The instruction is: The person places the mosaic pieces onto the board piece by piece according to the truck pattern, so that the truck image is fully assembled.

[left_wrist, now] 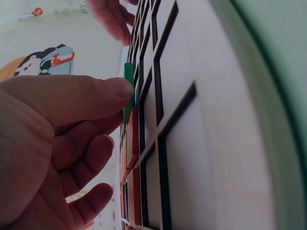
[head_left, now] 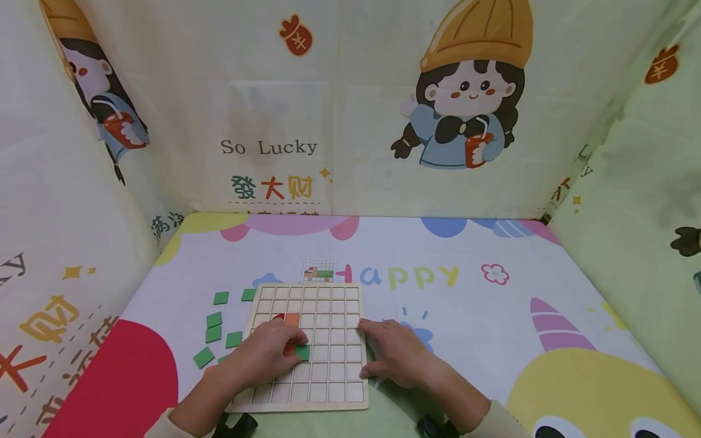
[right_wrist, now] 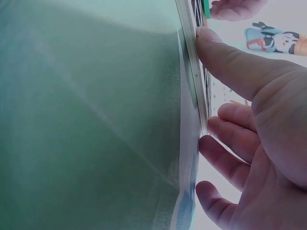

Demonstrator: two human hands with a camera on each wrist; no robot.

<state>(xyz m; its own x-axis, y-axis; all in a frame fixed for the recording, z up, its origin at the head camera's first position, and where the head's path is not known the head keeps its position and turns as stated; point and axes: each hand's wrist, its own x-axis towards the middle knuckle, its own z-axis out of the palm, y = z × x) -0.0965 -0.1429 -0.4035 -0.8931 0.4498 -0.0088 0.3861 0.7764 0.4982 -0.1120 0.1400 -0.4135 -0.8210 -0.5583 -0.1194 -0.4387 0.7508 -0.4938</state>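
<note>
The left hand [head_left: 267, 348] is pinching a green tile [head_left: 303, 353] between thumb and finger over the board [head_left: 336, 371]; orange tiles [head_left: 292, 319] are lying on the board near it; the right hand [head_left: 402, 354] is touching the board's right edge, thumb and fingers apart; other green tiles [head_left: 213, 334] are lying left of the board.

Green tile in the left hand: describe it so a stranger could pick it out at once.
Find the pale gridded board. Above its squares, the left hand pinches a small, flat green tile. The other green tiles in sight lie loose left of the board; only this one is held.
</note>
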